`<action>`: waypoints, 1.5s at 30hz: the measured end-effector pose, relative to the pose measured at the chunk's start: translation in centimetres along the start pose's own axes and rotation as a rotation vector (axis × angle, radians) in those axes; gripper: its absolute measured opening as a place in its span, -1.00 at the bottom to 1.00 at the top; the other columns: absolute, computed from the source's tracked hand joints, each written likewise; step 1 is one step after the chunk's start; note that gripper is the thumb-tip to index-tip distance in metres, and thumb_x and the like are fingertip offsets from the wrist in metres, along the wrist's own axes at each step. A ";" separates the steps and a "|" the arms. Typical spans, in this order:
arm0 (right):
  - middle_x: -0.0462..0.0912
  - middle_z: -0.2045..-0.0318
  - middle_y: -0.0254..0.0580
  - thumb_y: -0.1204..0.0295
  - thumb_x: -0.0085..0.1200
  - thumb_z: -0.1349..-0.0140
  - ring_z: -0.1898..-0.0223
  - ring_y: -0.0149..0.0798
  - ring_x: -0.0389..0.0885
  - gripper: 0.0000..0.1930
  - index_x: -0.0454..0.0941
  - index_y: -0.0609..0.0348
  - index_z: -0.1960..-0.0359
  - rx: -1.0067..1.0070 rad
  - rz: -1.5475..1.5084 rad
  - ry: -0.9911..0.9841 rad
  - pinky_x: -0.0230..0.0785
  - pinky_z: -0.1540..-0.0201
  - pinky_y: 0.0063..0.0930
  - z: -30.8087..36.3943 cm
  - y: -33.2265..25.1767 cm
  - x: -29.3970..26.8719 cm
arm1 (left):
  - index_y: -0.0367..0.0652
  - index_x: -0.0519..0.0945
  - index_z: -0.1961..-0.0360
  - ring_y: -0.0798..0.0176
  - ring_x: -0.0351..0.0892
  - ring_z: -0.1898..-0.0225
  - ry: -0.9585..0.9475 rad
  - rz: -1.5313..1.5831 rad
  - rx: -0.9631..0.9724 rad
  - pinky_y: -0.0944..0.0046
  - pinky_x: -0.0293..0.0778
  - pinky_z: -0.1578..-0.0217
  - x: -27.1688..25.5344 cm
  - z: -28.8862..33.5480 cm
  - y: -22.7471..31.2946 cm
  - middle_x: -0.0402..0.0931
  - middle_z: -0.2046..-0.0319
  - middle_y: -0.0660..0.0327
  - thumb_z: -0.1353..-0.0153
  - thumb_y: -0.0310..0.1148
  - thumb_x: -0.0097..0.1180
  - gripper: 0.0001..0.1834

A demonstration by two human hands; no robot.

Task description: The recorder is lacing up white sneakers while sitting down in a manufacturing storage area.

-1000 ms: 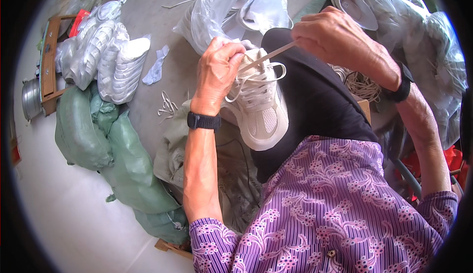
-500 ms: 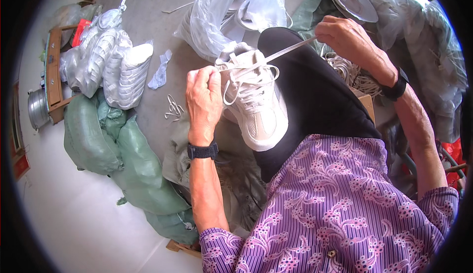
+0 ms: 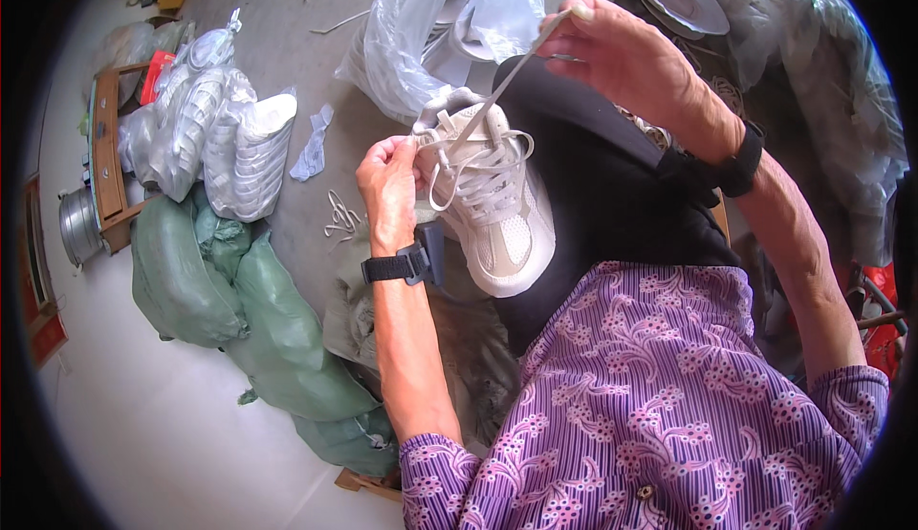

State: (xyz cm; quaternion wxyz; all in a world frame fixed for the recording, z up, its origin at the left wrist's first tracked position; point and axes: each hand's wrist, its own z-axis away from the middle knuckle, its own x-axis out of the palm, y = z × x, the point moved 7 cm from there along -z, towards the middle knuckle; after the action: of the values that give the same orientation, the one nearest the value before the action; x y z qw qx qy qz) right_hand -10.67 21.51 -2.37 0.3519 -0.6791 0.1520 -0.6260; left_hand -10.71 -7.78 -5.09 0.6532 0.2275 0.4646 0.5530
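Observation:
A beige and white sneaker (image 3: 502, 229) rests against my black-trousered leg, its toe toward me and its front laced. My left hand (image 3: 390, 181) is closed at the shoe's left edge near the upper eyelets; its fingertips are partly hidden there. From the eyelets a flat pale shoelace (image 3: 507, 81) runs taut, up and right, to my right hand (image 3: 626, 66). The right thumb and forefinger pinch it, with the other fingers loosely bent. Loose loops of lace hang on both sides of the tongue.
Beyond the sneaker stands a clear plastic bag (image 3: 382, 47) of shoe parts. Wrapped stacks of white shoe parts (image 3: 251, 152) and green sacks (image 3: 287, 315) lie left. A white shoe (image 3: 674, 0) and more plastic bags (image 3: 832, 81) are at right. Scattered laces (image 3: 341, 216) lie on the floor.
My right hand has moved left and up, closer to the shoe, drawing the lace to a steeper slant. My left hand has turned and shifted slightly down along the shoe's edge.

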 end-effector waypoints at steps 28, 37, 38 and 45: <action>0.58 0.48 -0.36 0.40 0.10 -0.20 0.43 -0.52 0.48 -0.80 0.60 0.27 0.23 0.226 0.903 -0.064 0.34 0.34 -0.62 -0.5 2.8 1.3 | -0.23 0.47 0.12 0.35 0.45 0.39 -0.047 1.001 0.077 0.25 0.41 0.22 -5.0 2.4 0.5 0.50 0.27 0.25 -0.27 -0.49 0.03 -0.83; 0.66 0.41 -0.12 0.47 0.07 -0.15 0.34 -0.30 0.66 -0.81 0.60 0.26 0.22 0.057 1.246 -0.104 0.47 0.22 -0.44 -1.1 3.2 2.5 | -0.11 0.45 0.03 0.33 0.50 0.24 0.283 0.368 0.132 0.33 0.41 0.21 -7.4 3.0 -2.4 0.46 0.20 0.31 -0.22 -0.33 0.15 -0.69; 0.67 0.40 -0.14 0.47 0.06 -0.15 0.33 -0.32 0.65 -0.80 0.59 0.27 0.21 0.089 1.201 -0.060 0.47 0.21 -0.45 -1.2 3.2 2.1 | -0.09 0.44 -0.02 0.32 0.50 0.22 0.240 0.259 0.095 0.33 0.41 0.23 -7.0 2.8 -3.0 0.43 0.14 0.30 -0.21 -0.33 0.16 -0.65; 0.57 0.45 -0.38 0.42 0.00 -0.24 0.47 -0.57 0.42 -0.82 0.58 0.16 0.18 0.110 0.940 0.126 0.34 0.40 -0.65 -1.5 2.4 0.0 | -0.09 0.48 -0.02 0.44 0.43 0.27 0.004 0.210 0.076 0.40 0.38 0.34 -1.6 2.2 -3.5 0.46 0.25 0.38 -0.26 -0.09 0.12 -0.59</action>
State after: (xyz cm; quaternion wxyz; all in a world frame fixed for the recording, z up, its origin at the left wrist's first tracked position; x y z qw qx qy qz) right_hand -11.55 19.35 -4.00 0.6227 -0.4778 0.4304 -0.4459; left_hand -6.90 -9.83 -6.33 0.5815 0.2984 0.4600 0.6010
